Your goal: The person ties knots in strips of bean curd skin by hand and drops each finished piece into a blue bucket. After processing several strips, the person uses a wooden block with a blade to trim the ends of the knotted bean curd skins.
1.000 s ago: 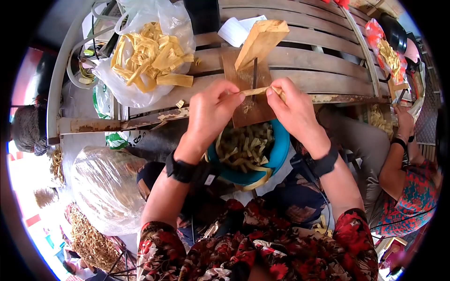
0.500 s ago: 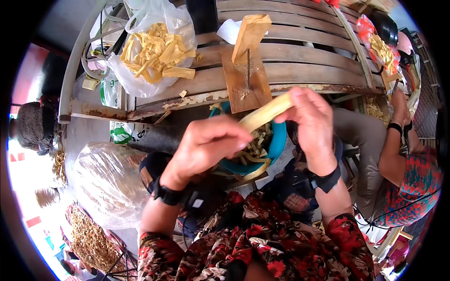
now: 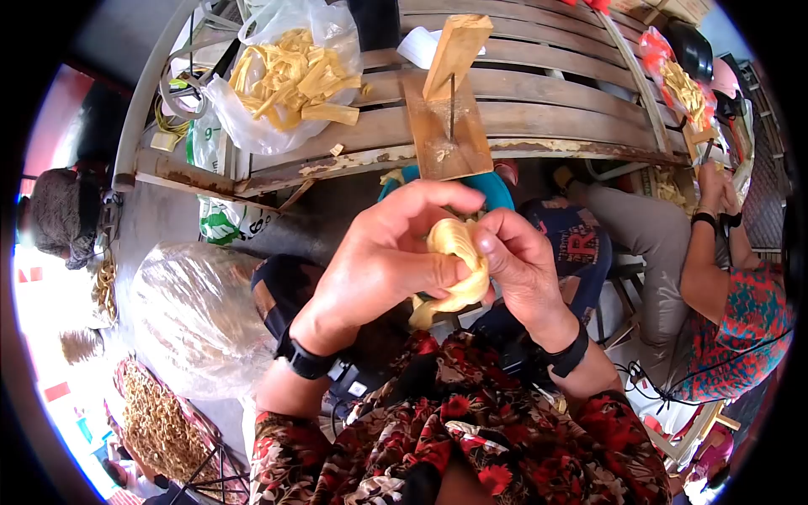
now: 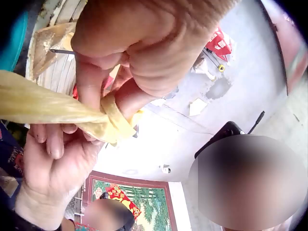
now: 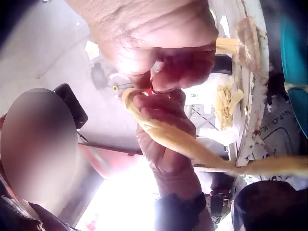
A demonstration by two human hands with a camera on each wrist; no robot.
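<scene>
A pale yellow, soft flat strip (image 3: 457, 242) is looped between both hands in front of the chest. My left hand (image 3: 383, 261) pinches it between thumb and curled fingers from the left. On the other side my right hand (image 3: 526, 268) grips the loop with thumb and fingers. In the left wrist view the strip (image 4: 43, 103) crosses over itself at the fingertips, and one length runs off to the left. The right wrist view shows its long, slightly twisted tail (image 5: 183, 144) hanging away from the fingers. Behind the hands, a turquoise basin (image 3: 502, 195) is mostly covered.
A wooden board (image 3: 465, 162) with a thin metal rod (image 3: 452, 114) and a slanted wood block (image 3: 457, 55) sits on the slatted bench (image 3: 555, 126). A plastic bag of yellow strips (image 3: 295, 80) lies left of it. Another person (image 3: 732, 320) sits at the right.
The strip was held taut near the rod, then drawn back toward the body and opened flat. Now it is bent into a loop, with both hands closer together.
</scene>
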